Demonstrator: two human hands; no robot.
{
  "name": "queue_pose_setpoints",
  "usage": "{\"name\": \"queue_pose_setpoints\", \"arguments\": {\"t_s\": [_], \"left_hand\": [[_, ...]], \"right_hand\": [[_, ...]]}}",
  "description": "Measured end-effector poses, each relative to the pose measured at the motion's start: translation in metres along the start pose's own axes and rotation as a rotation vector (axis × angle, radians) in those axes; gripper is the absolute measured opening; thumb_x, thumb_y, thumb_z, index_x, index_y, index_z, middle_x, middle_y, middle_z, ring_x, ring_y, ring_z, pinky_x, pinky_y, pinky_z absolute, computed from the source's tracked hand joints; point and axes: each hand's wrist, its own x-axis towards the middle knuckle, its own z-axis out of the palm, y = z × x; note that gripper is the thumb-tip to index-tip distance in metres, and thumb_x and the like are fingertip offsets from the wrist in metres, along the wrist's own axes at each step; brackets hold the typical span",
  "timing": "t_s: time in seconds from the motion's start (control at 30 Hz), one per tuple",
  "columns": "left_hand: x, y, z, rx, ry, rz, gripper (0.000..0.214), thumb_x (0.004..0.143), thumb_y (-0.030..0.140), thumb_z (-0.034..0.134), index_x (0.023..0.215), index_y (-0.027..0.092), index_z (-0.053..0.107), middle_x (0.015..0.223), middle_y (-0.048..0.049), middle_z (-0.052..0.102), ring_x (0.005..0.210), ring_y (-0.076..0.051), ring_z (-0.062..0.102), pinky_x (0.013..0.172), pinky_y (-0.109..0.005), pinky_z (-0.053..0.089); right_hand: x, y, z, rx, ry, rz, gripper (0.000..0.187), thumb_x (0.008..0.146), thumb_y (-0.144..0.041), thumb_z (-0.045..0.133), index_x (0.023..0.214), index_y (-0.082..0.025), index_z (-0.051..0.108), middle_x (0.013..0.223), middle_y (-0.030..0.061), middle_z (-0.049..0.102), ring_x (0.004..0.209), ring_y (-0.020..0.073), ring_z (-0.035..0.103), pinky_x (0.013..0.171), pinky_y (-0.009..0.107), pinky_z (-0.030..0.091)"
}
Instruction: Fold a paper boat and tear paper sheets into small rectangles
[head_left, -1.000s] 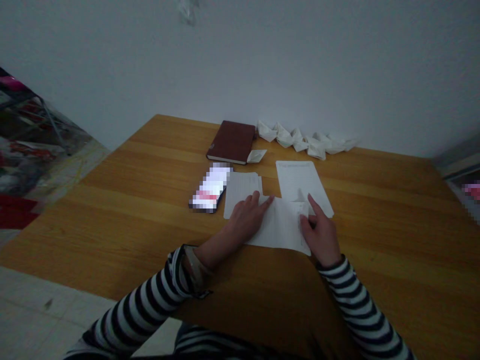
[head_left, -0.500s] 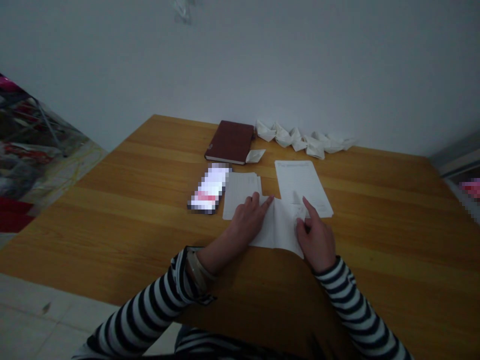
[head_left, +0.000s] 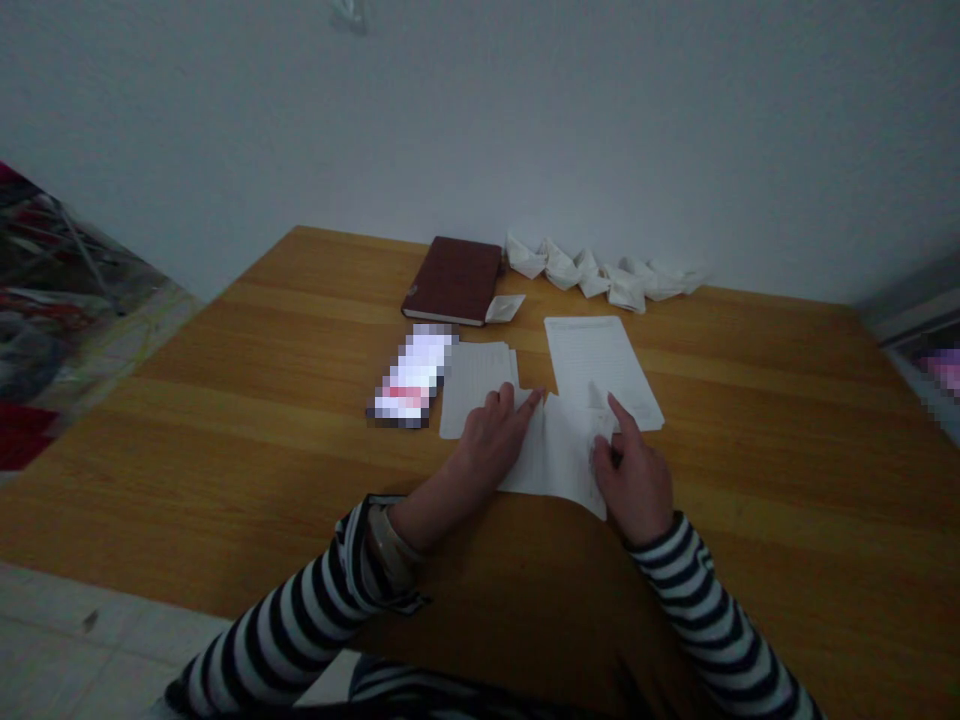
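A white sheet of paper (head_left: 568,450) with a crease down its middle lies in front of me, its right half bowed up off the table. My left hand (head_left: 496,430) rests on the sheet's left half, index finger stretched out beside the crease. At the right edge, my right hand (head_left: 636,475) holds the sheet between thumb and fingers, with the index finger pointing up along it. Beyond the sheet lies a lined page (head_left: 600,355), partly covered by it. Several more lined sheets (head_left: 474,370) lie stacked just past my left hand.
Left of the stack is a phone (head_left: 412,375) with a lit, blurred screen. Farther back are a dark red notebook (head_left: 455,280) and a small folded paper (head_left: 505,308) by its corner. Several folded white paper shapes (head_left: 592,275) line the wooden table's (head_left: 780,400) wall side.
The sheet's right half has shifted slightly away from my left index finger, and the gap at the crease's top is wider. The camera view has moved a little; both hands keep nearly the same pose.
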Motion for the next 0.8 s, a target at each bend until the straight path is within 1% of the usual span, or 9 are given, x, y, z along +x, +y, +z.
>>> {"name": "queue_pose_setpoints", "arguments": {"t_s": [0.13, 0.27, 0.43, 0.57, 0.6, 0.67, 0.77, 0.8], "left_hand": [[-0.001, -0.002, 0.004, -0.001, 0.026, 0.008, 0.055, 0.097, 0.013, 0.036, 0.149, 0.029, 0.027, 0.111, -0.0111, 0.051, 0.095, -0.023, 0.054, 0.066, -0.028, 0.048], [-0.002, -0.002, 0.003, -0.013, 0.020, 0.015, 0.055, 0.097, 0.013, 0.036, 0.149, 0.029, 0.028, 0.112, -0.0116, 0.050, 0.095, -0.023, 0.054, 0.066, -0.029, 0.048], [-0.001, -0.001, 0.002, -0.004, 0.022, 0.005, 0.054, 0.097, 0.013, 0.036, 0.148, 0.029, 0.029, 0.110, -0.0114, 0.051, 0.094, -0.023, 0.054, 0.065, -0.028, 0.047], [-0.001, 0.000, 0.004, 0.007, 0.030, 0.007, 0.055, 0.097, 0.013, 0.036, 0.149, 0.029, 0.027, 0.110, -0.0107, 0.051, 0.092, -0.023, 0.054, 0.063, -0.028, 0.047], [-0.001, 0.000, 0.004, 0.006, 0.032, 0.008, 0.055, 0.097, 0.013, 0.036, 0.149, 0.029, 0.027, 0.111, -0.0108, 0.051, 0.092, -0.023, 0.054, 0.062, -0.028, 0.047], [-0.001, 0.000, 0.004, 0.001, 0.031, 0.010, 0.055, 0.097, 0.014, 0.036, 0.149, 0.029, 0.028, 0.111, -0.0113, 0.050, 0.092, -0.023, 0.054, 0.062, -0.028, 0.047], [-0.001, -0.001, 0.003, -0.005, 0.024, 0.012, 0.054, 0.097, 0.014, 0.036, 0.149, 0.027, 0.029, 0.111, -0.0121, 0.051, 0.092, -0.024, 0.054, 0.062, -0.028, 0.047], [-0.002, -0.001, 0.003, -0.005, 0.025, 0.013, 0.054, 0.097, 0.014, 0.036, 0.149, 0.027, 0.029, 0.111, -0.0121, 0.051, 0.092, -0.024, 0.054, 0.062, -0.028, 0.047]], "right_hand": [[-0.004, 0.005, -0.002, 0.126, 0.003, 0.011, 0.059, 0.091, -0.035, 0.047, 0.145, -0.015, 0.038, 0.064, -0.0007, 0.062, 0.055, 0.0171, 0.056, 0.057, 0.028, 0.041], [-0.010, 0.005, -0.004, 0.236, 0.018, 0.004, 0.059, 0.088, -0.033, 0.050, 0.143, -0.014, 0.041, 0.054, -0.0056, 0.053, 0.048, 0.0150, 0.050, 0.054, 0.027, 0.041], [-0.018, 0.002, -0.004, 0.227, 0.023, 0.034, 0.055, 0.089, -0.029, 0.048, 0.142, -0.017, 0.043, 0.058, -0.0035, 0.057, 0.050, 0.0150, 0.052, 0.054, 0.027, 0.041], [-0.025, 0.002, -0.003, 0.230, 0.044, 0.046, 0.055, 0.090, -0.031, 0.050, 0.142, -0.018, 0.043, 0.063, -0.0014, 0.061, 0.053, 0.0159, 0.054, 0.057, 0.029, 0.044], [-0.026, 0.002, -0.003, 0.265, 0.050, 0.059, 0.055, 0.090, -0.033, 0.051, 0.142, -0.017, 0.043, 0.064, -0.0010, 0.062, 0.054, 0.0160, 0.055, 0.057, 0.030, 0.045], [-0.028, -0.001, -0.003, 0.418, 0.029, 0.113, 0.058, 0.089, -0.037, 0.054, 0.142, -0.017, 0.042, 0.064, -0.0002, 0.064, 0.054, 0.0168, 0.058, 0.056, 0.030, 0.047], [-0.030, -0.006, -0.003, 0.719, -0.061, 0.238, 0.066, 0.085, -0.043, 0.060, 0.142, -0.017, 0.039, 0.064, 0.0009, 0.066, 0.056, 0.0190, 0.062, 0.054, 0.031, 0.051], [-0.031, -0.007, -0.003, 0.788, -0.083, 0.272, 0.068, 0.084, -0.044, 0.062, 0.142, -0.017, 0.039, 0.063, 0.0008, 0.066, 0.056, 0.0194, 0.062, 0.053, 0.031, 0.051]]}}
